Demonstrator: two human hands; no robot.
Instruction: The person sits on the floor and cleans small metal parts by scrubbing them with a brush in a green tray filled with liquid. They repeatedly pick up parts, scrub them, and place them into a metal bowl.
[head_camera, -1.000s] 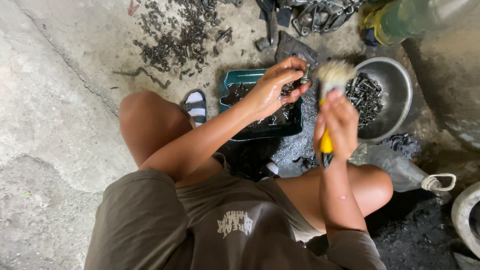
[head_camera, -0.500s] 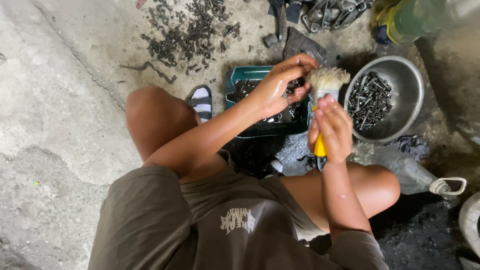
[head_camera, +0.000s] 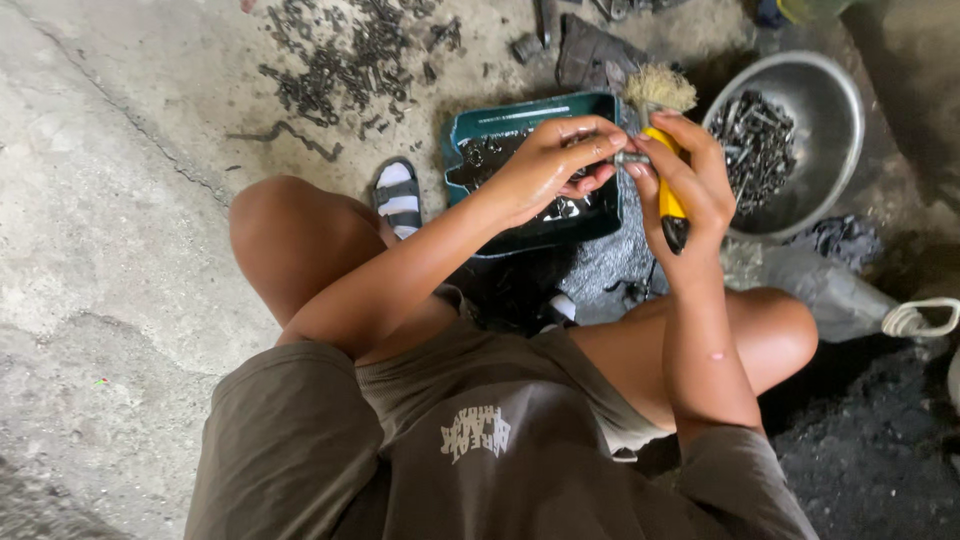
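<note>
Two hands: met above the tray, at about 1 o'clock in the head view, fingertips almost touching.
Left hand (head_camera: 545, 170): fingers curled, pinching one end of a small metal bolt (head_camera: 632, 158) between thumb and fingertips, probably to steady it for cleaning.
Right hand (head_camera: 690, 185): closed round the yellow handle of a brush (head_camera: 662, 130), bristles up; its fingertips also met the bolt's other end, so one hand did two jobs.
Bolt: held level between both hands, clear of the tray, just under the bristles.
Brush: upright, pale frayed bristles at 12 o'clock of the hand, handle running down through the palm.
Tray (head_camera: 530, 108): teal, directly under the hands, holding dark metal parts; likely placed there to catch drips and grime.
Bowl (head_camera: 845, 110): steel, at 3 o'clock of the hands, full of similar bolts, within easy reach of the right arm.
Pile (head_camera: 340, 60): loose dark parts on the concrete at 11 o'clock, well apart from the tray.
Sandal (head_camera: 398, 195): striped, at 9 o'clock of the tray, beside the left knee.
Posture: squatting, knees wide, so the work sat between them.
</note>
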